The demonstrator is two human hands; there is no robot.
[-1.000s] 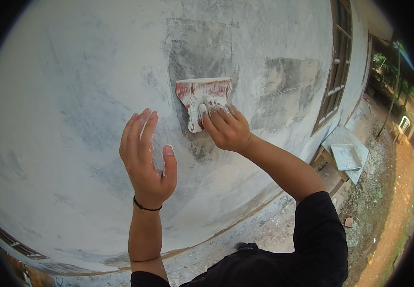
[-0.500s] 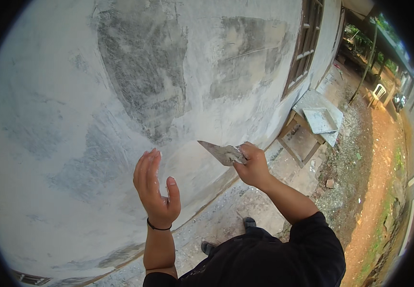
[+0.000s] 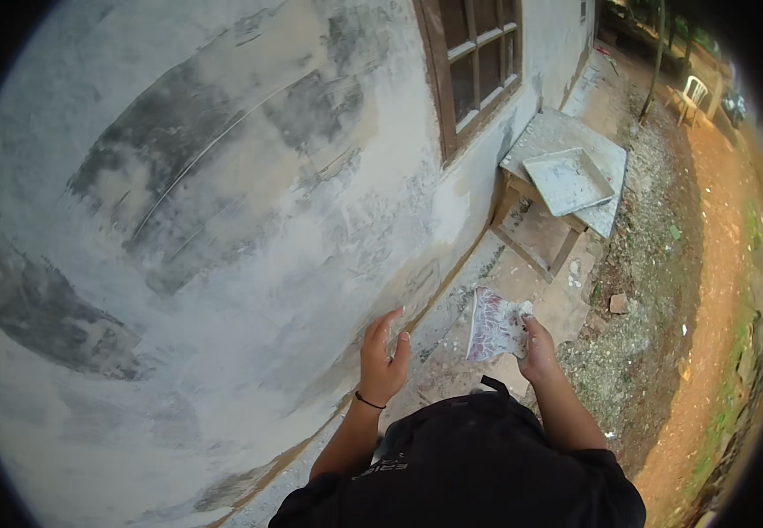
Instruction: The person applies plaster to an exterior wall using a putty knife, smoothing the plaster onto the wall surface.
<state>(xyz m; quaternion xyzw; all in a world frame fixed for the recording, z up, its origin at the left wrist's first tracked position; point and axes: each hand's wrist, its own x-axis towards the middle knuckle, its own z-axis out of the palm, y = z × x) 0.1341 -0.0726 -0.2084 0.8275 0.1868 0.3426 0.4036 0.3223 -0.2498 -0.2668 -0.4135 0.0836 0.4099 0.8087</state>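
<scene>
Right hand [image 3: 541, 352] is clamped on the smeared plastering trowel [image 3: 494, 324], left hand [image 3: 383, 361] open and empty near the wet plastered wall [image 3: 223, 220], so a careless brush could probably smudge the fresh skim.

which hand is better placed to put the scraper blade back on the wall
Right, likely: the right hand already grips the wide scraper. The left hand is open and empty, near the plastered wall.

The wall [image 3: 223, 220] is pale grey, blotched with darker grey patches. The trowel [image 3: 494, 324] is whitish, smeared with red. The window frame [image 3: 474, 66] is brown, the ground [image 3: 716, 290] orange-brown, the sleeves [image 3: 478, 475] and wristband [image 3: 368, 401] black.
</scene>
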